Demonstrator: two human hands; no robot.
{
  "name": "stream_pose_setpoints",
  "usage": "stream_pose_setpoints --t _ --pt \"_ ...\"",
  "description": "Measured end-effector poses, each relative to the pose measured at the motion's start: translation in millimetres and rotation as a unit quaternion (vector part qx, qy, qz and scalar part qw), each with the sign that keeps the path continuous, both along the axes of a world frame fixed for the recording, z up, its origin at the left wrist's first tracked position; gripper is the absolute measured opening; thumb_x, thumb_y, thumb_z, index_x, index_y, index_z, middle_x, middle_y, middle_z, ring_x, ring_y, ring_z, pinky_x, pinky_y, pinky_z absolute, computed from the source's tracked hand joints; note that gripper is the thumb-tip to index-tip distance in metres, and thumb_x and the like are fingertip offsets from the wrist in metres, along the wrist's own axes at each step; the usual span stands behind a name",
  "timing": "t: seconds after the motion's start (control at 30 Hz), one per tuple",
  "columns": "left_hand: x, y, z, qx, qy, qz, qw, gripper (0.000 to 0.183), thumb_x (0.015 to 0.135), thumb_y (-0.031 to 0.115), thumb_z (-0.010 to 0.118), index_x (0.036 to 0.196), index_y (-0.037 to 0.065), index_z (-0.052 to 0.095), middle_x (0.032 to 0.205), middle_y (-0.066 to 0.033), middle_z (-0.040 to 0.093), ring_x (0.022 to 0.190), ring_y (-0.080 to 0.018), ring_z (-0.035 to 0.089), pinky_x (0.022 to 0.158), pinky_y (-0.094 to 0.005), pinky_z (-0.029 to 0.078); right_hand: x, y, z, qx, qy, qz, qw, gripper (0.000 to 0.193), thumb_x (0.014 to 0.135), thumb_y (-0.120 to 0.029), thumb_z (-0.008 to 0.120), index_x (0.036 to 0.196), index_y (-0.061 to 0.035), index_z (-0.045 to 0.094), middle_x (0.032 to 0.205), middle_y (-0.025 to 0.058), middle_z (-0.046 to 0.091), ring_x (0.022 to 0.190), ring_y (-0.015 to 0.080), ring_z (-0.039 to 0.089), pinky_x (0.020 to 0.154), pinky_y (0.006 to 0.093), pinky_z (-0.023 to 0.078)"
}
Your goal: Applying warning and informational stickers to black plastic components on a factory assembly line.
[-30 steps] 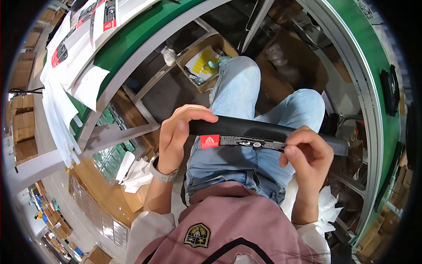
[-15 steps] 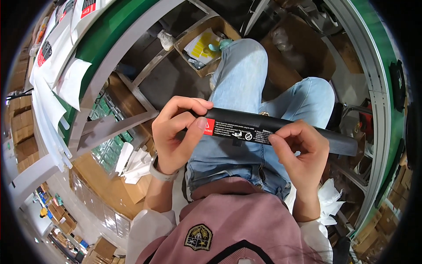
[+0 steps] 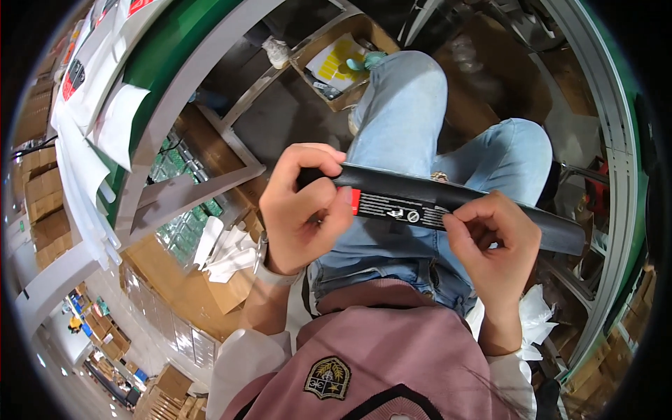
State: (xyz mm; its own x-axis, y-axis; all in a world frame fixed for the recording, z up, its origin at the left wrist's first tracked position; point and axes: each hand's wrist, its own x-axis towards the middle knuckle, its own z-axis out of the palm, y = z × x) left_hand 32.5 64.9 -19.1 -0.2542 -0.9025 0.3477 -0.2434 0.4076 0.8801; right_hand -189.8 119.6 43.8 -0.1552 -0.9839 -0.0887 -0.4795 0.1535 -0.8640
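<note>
A long black bar (image 3: 399, 183), seemingly a smooth plastic or metal housing, lies crosswise above my lap, its right end slightly lower. Along its near side runs a black label (image 3: 399, 212) with white print, pictograms and a red left end. My left hand (image 3: 302, 210) is closed round the bar's left end, fingers over the top edge and thumb on the label's red part. Near the label's right end, my right hand (image 3: 498, 241) has thumb and forefinger together against the bar; its other fingers are curled. The bar's underside is hidden.
White paper sheets with red and black labels (image 3: 75, 78) hang over a green-topped bench (image 3: 157, 63) at the left. Beyond my knees stands an open cardboard box (image 3: 367, 28). Paper scraps (image 3: 227, 252) lie on cardboard at the left; a metal frame (image 3: 616, 140) rises at the right.
The view has shifted, so everything appears a little further right. My left thumb covers more of the label's red part. The right hand keeps its place at the label's right end.
</note>
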Motion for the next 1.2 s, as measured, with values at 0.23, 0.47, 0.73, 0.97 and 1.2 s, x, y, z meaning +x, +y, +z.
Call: stream_pose_setpoints --t 0.23,0.47,0.73,0.97,1.2 --pt "5.6 -4.4 -4.2 -0.018 0.003 -0.019 1.0 0.037 0.068 -0.009 0.07 0.059 0.004 0.037 0.097 -0.0127 0.055 0.093 -0.0268 0.061 0.073 -0.0312 0.048 2.0 0.6 0.2 0.004 0.004 -0.005 1.0 0.013 0.075 0.005 0.076 0.076 -0.0011 0.064 0.068 0.0015 0.059 0.052 0.004 0.053 0.045 0.0183 0.039" --pt "12.6 -1.3 -5.4 0.094 0.07 -0.004 0.993 0.037 0.07 -0.006 0.075 0.063 0.006 0.041 0.099 -0.0134 0.059 0.098 -0.0247 0.061 0.084 -0.0325 0.048 0.9 0.7 1.3 0.025 -0.009 -0.003 1.0 0.013 0.076 0.005 0.075 0.077 -0.0007 0.064 0.069 0.0017 0.059 0.053 0.0039 0.053 0.046 0.0182 0.04" --pt "11.6 0.7 -8.0 0.125 0.094 0.013 0.988 0.038 0.072 -0.005 0.074 0.065 0.006 0.039 0.102 -0.0136 0.06 0.099 -0.0226 0.06 0.088 -0.0318 0.046 0.7 0.3 -1.1 -0.004 0.006 0.018 1.0 0.013 0.075 0.005 0.074 0.077 -0.0012 0.063 0.07 0.0005 0.059 0.054 0.0032 0.053 0.047 0.0176 0.039" --pt "11.9 2.0 -11.4 0.117 0.08 0.021 0.99 0.038 0.073 -0.003 0.074 0.064 0.007 0.039 0.103 -0.0132 0.06 0.099 -0.022 0.06 0.086 -0.0308 0.046 2.9 -3.1 -0.5 -0.036 0.07 0.065 0.995 0.015 0.075 0.003 0.075 0.082 -0.0024 0.062 0.07 0.005 0.059 0.051 0.0124 0.057 0.044 0.0255 0.044" --pt "8.5 4.3 -10.1 0.093 0.072 0.028 0.993 0.037 0.075 -0.002 0.073 0.064 0.007 0.038 0.103 -0.0128 0.059 0.097 -0.0217 0.059 0.085 -0.0303 0.045 -7.8 -10.9 29.5 0.079 0.412 0.106 0.902 0.028 0.073 -0.017 0.079 0.091 -0.0046 0.062 0.076 0.0062 0.059 0.056 0.0219 0.057 0.048 0.0347 0.045"
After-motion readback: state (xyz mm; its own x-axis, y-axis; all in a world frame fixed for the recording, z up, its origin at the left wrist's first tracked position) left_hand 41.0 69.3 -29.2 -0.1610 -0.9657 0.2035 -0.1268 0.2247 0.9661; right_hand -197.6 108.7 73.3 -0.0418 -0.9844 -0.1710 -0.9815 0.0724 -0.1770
